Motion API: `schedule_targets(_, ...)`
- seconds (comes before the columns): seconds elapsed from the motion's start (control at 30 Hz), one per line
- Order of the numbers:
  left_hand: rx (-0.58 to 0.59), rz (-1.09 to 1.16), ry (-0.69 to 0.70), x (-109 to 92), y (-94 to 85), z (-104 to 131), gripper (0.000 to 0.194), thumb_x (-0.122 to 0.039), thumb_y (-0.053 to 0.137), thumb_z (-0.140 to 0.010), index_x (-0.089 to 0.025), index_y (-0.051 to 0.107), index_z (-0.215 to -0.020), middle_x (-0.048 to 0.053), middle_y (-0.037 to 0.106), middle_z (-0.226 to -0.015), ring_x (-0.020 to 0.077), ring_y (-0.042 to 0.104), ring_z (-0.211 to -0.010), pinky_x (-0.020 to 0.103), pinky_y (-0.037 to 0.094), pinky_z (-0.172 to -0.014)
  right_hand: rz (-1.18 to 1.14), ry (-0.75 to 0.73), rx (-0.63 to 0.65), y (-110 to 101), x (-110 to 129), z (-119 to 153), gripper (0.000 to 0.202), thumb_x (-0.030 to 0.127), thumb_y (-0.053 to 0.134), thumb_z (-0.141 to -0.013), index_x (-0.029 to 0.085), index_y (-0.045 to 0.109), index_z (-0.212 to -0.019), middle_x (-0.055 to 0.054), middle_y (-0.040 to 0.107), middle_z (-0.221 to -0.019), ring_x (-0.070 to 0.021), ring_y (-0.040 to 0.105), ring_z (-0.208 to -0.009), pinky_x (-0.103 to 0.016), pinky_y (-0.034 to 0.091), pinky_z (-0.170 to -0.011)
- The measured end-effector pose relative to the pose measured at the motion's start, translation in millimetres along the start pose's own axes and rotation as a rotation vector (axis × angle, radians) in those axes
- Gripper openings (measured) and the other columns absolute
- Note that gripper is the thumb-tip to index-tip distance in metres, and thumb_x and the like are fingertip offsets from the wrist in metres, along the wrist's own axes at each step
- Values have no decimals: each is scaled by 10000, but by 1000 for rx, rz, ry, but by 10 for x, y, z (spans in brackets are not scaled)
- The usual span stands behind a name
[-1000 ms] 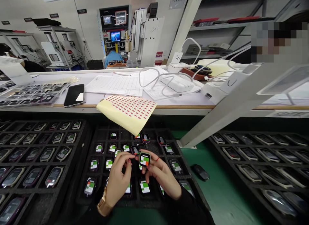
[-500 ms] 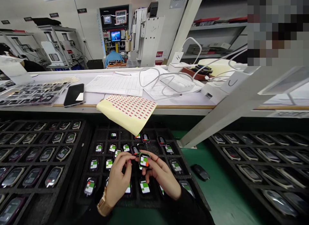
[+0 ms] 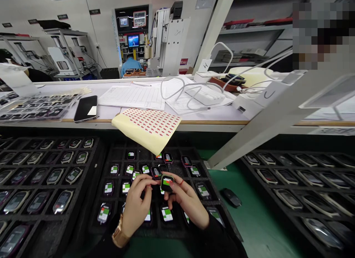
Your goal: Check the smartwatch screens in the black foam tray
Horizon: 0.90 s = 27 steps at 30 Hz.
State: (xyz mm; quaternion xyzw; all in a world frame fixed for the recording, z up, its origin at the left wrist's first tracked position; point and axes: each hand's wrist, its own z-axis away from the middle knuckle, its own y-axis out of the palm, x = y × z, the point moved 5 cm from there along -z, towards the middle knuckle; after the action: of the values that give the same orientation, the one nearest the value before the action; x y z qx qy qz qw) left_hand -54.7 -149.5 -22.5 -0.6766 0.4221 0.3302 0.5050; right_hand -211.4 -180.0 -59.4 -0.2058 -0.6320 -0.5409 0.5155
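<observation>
My right hand (image 3: 188,202) grips a smartwatch case (image 3: 166,182) without a strap, its thumb on the lit screen, which shows white, green and red patches. My left hand (image 3: 137,200) is closed, with thumb and forefinger drawn together at the left side of that watch. What the left fingertips hold, if anything, is too small to tell. Below both hands lies a black foam tray (image 3: 149,234) with several lit smartwatches (image 3: 104,213) in its compartments. Over the tray's far side hangs a yellow sheet of red stickers (image 3: 149,128).
More foam trays of watches stand at the left (image 3: 41,236) and right (image 3: 285,180). A black computer mouse (image 3: 230,197) rests on the green surface. A slanted white post (image 3: 249,136) rises at the right. On the shelf lie a phone (image 3: 86,108), papers (image 3: 133,97) and white cables (image 3: 191,90).
The watch's screen has changed, with the red patch now higher up. My right thumb lies over its screen edge. Both hands stay in nearly the same place.
</observation>
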Motion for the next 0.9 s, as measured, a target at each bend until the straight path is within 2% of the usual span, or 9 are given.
schedule_targets(0.17, -2, -3, 7, 1, 3, 15, 262, -176, 410, -958, -296, 639, -1006, -19, 558, -1124, 87, 573, -1027, 232, 489, -899, 20, -53, 96, 41, 24, 0, 539, 343, 743, -862, 232, 470, -1314, -82, 605, -1062, -143, 604, -733, -207, 555, -488)
schedule_targets(0.3, 1, -2, 1, 4, 2, 19, 258, -181, 415, -959, -293, 644, -998, -17, 561, -1121, 89, 571, -1033, 235, 486, -907, 4, -50, 103, 46, 35, 14, 520, 317, 712, -875, 229, 474, -1329, -80, 601, -1061, -152, 604, -757, -218, 560, -503)
schedule_targets(0.4, 3, 0, -2, 2, 3, 5, 261, -176, 416, -957, -290, 648, -997, -15, 563, -1119, 89, 567, -1046, 233, 485, -912, -3, -38, 93, 43, 40, 20, 510, 331, 700, -883, 223, 483, -1332, -78, 600, -1048, -153, 605, -752, -225, 562, -511)
schedule_targets(0.6, 0, -1, 2, -5, -7, 14, 273, -175, 411, -958, -304, 649, -992, -25, 561, -1116, 86, 566, -1046, 233, 486, -917, 30, -9, 35, 23, 29, 10, 504, 435, 681, -903, 188, 507, -1306, -54, 592, -893, -154, 611, -696, -225, 557, -489)
schedule_targets(0.7, -9, -5, 14, -1, -30, 18, 273, -174, 411, -956, -300, 652, -983, -20, 562, -1111, 88, 573, -1037, 235, 492, -910, 46, -9, 34, 25, 23, 4, 505, 448, 676, -905, 187, 500, -1300, -59, 591, -921, -142, 607, -688, -215, 553, -489)
schedule_targets(0.83, -54, -26, 15, 22, -83, -15, 263, -174, 422, -949, -286, 659, -965, -9, 565, -1107, 96, 582, -1023, 238, 500, -895, 67, -38, 77, 50, 36, 4, 539, 389, 725, -868, 217, 463, -1307, -74, 581, -1045, -133, 599, -720, -208, 553, -494)
schedule_targets(0.9, -77, -32, 14, 32, -112, -37, 260, -173, 426, -947, -280, 663, -959, -4, 566, -1110, 100, 585, -1016, 239, 506, -884, 84, -54, 82, 58, 43, 8, 572, 381, 738, -849, 210, 445, -1309, -68, 579, -1011, -140, 591, -738, -212, 556, -498)
